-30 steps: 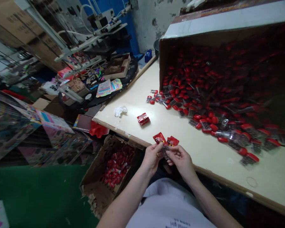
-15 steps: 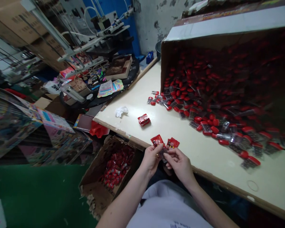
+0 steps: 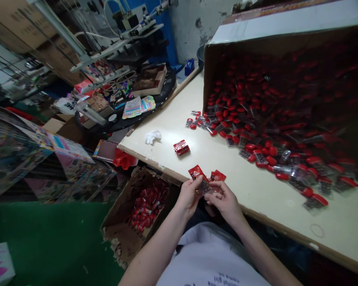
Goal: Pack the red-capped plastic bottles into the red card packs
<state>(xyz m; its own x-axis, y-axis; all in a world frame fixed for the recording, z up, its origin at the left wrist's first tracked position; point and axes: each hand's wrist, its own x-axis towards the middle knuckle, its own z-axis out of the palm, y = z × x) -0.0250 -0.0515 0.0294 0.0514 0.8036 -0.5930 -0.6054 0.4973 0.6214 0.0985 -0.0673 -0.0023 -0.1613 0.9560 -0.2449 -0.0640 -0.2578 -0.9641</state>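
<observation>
Presently, the left hand (image 3: pixel 190 197) and right hand (image 3: pixel 226 202) are at the near edge of the table (image 3: pixel 274 194), fingers of both closed on a small clear container (image 3: pixel 204 187). A red packet (image 3: pixel 196 171) projects past the left fingers. On the table: two overlapping red sachets (image 3: pixel 218 175), a red bundle (image 3: pixel 181 148), a large carton (image 3: pixel 244 31).

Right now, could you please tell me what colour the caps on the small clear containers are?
The caps are red; the head view shows them best.
</observation>
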